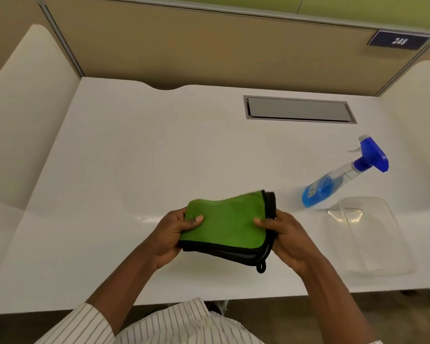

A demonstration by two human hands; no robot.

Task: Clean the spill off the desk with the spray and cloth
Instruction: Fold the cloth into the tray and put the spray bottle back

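We clamped both grips, left hand (170, 234) and right hand (287, 238), on the folded, fuzzy green cloth (224, 223) at lower centre above the glossy white bench (159, 150).

The scene is lit evenly and fairly brightly from overhead. Soft shadows are cast on the white desk (134, 157), where faint glare is seen near its front edge. Straight lines are bowed by wide-angle distortion, and overall sharpness is slightly softened.

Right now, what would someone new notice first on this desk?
The folded green cloth stands out, held above the white desk by the left hand and right hand. To the right stands a spray bottle of blue liquid, just behind a clear plastic container.
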